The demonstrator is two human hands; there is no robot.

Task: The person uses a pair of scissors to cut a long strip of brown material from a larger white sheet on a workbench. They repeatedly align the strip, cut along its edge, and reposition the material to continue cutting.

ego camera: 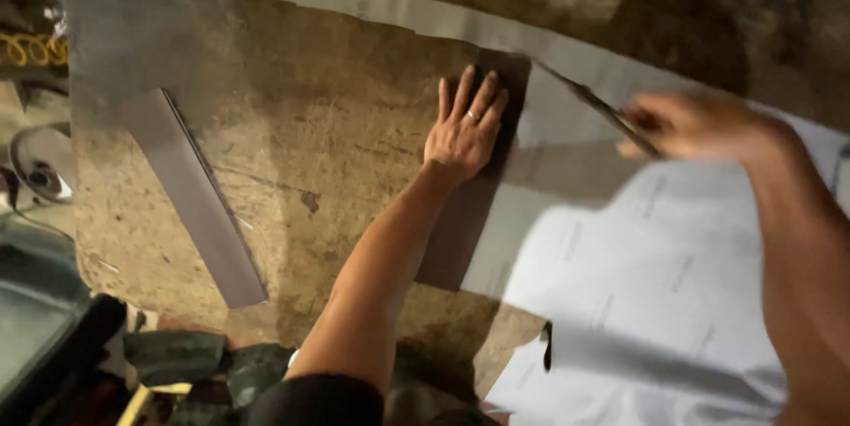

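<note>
Landmark: the brown board (336,125), a worn, stained sheet laid flat and filling the middle of the view. All places below are given rel. to it.

Left hand: the left hand (464,132) is laid flat, palm down, fingers spread and straight, nothing gripped. It is pressed on the dark strip at the board's right edge, near the upper right corner. A ring is seen on one finger.

Dark strip: the dark strip (460,231), a long narrow dark piece, is laid along the board's right edge, running from the upper right corner down toward the lower right. Its upper end is covered by the left hand.

Right hand: the right hand (699,129) is blurred, off to the right of the board and well apart from it. It is closed around the slim tool; exact finger grip can't be made out.

Slim tool: the slim tool (589,98), thin, dark and long, is angled from the right hand up-left, its tip brought close to the board's upper right corner and the strip's top end. Kind of tool can't be told (blur).

Pale sheet: a large pale sheet (646,302) is spread right of the board, partly under the strip's side, w/ faint markings.

Grey strip: a grey flat strip (195,205) is laid diagonally on the board's left part, well apart from both hands.
</note>
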